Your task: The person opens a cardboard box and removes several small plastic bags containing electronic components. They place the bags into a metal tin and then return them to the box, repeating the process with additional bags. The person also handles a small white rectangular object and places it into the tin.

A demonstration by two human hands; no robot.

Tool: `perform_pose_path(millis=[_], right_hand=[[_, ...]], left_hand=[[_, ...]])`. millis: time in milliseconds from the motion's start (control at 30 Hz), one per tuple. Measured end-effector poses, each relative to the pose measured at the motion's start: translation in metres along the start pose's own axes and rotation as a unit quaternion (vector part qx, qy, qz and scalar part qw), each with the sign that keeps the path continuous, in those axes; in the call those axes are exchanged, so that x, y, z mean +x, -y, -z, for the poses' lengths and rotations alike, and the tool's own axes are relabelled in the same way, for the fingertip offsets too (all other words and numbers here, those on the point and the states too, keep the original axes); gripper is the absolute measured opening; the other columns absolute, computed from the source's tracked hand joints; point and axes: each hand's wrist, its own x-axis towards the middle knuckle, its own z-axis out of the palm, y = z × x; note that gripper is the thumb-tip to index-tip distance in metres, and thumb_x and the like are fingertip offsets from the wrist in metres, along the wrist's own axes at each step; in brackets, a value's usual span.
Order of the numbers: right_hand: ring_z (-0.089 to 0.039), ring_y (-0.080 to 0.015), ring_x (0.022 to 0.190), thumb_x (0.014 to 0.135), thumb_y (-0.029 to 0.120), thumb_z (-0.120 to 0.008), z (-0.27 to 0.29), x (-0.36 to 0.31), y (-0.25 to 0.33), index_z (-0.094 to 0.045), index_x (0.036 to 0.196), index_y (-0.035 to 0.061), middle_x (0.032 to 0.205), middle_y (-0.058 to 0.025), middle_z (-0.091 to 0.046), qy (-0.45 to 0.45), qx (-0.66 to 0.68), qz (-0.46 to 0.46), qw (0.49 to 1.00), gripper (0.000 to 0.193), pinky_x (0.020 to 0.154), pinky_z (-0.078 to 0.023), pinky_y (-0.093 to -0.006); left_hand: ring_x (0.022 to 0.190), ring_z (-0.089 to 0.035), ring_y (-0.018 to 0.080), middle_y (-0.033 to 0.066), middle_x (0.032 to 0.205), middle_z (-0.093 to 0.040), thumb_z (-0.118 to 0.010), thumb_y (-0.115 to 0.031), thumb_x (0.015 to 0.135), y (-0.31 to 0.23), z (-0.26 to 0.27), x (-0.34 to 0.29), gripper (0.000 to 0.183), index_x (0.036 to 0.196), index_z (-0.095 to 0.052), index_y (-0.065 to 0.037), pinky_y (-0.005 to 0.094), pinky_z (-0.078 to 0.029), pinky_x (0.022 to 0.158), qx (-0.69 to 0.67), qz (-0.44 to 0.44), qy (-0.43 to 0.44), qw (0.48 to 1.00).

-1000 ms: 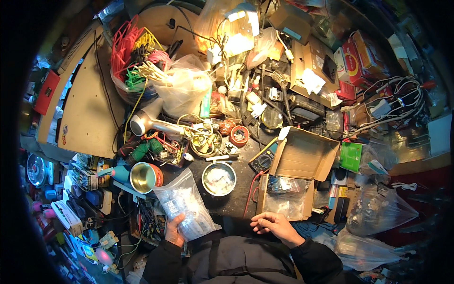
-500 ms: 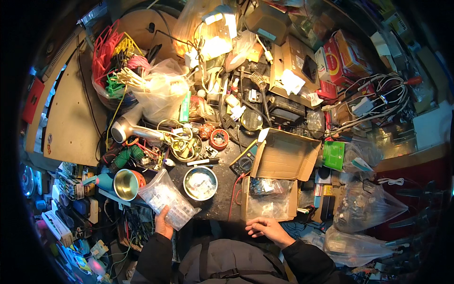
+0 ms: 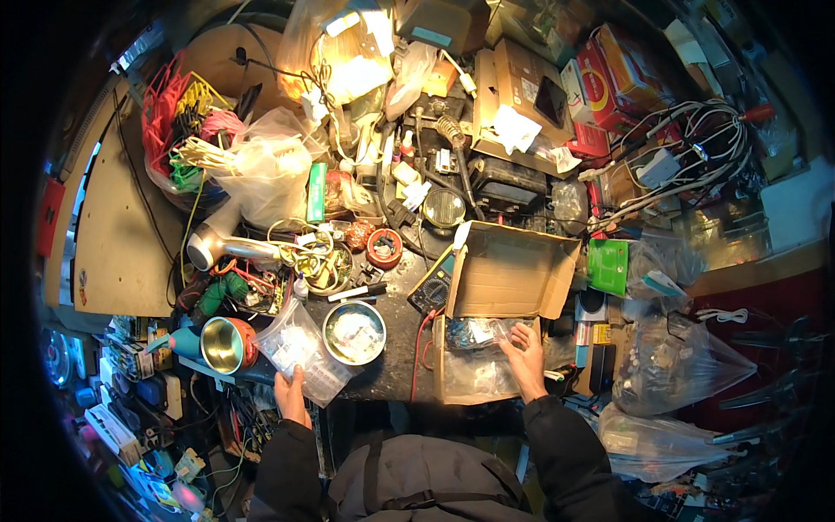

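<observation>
My left hand [image 3: 293, 396] grips the lower edge of a clear plastic bag [image 3: 304, 352] with small pale parts inside. The bag leans beside a round metal bowl [image 3: 355, 304] that has whitish contents. My right hand [image 3: 527, 364] is over the right side of an open cardboard box [image 3: 513, 277], fingers bent and apart, close to a clear bag of dark small parts [image 3: 477, 332] in it. Whether the fingertips touch that bag, I cannot tell. Another clear bag [image 3: 478, 376] lies nearer me in the box.
A multimeter [image 3: 430, 283] with a red lead stands left of the box. Behind are a red spool [image 3: 384, 249], a heat gun [image 3: 222, 244] and wire bundles. An orange pot [image 3: 228, 344] sits at the left edge. Plastic bags [image 3: 674, 361] hang at right.
My right hand has moved from the bench's front edge forward and right, over the box. My left hand still holds the bag. The view has shifted slightly, so the bench appears further left.
</observation>
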Motion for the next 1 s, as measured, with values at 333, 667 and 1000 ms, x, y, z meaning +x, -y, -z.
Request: perform_pose_path(millis=[333, 667, 1000], right_hand=[[-0.069, -0.0133, 0.086, 0.087, 0.021, -0.094, -0.032, 0.022, 0.018, -0.081, 0.107, -0.0001, 0.097, -0.0061, -0.08, 0.118, -0.11, -0.079, 0.984, 0.032, 0.078, -0.055, -0.0337], [-0.043, -0.0079, 0.072, 0.093, 0.009, -0.071, -0.035, 0.003, 0.054, -0.049, 0.078, 0.0051, 0.074, 0.0037, -0.045, 0.042, -0.051, 0.036, 0.997, 0.028, 0.063, -0.039, -0.0316], [-0.067, -0.0103, 0.099, 0.105, 0.01, -0.068, -0.041, -0.051, 0.112, -0.072, 0.115, -0.0009, 0.11, -0.0037, -0.076, 0.162, 0.221, -0.078, 0.959, 0.015, 0.09, -0.053, -0.027]], left_hand=[[0.137, -0.063, 0.0266, 0.019, 0.156, -0.06, -0.069, -0.019, 0.114, -0.002, 0.033, -0.031, 0.048, 0.156, -0.054, -0.001, 0.0433, -0.054, 0.111, 0.059, 0.02, -0.089, 0.994], [0.083, -0.069, 0.0132, 0.0081, 0.11, -0.07, -0.067, -0.009, 0.111, -0.028, 0.005, -0.06, 0.02, 0.129, -0.067, 0.0, 0.0302, -0.06, 0.073, 0.039, -0.019, -0.07, 0.997], [0.079, -0.069, 0.0129, 0.0118, 0.114, -0.075, -0.062, -0.001, 0.11, -0.053, -0.04, -0.073, 0.017, 0.127, -0.067, 0.001, 0.0297, -0.062, 0.069, 0.009, -0.014, 0.027, 0.999]])
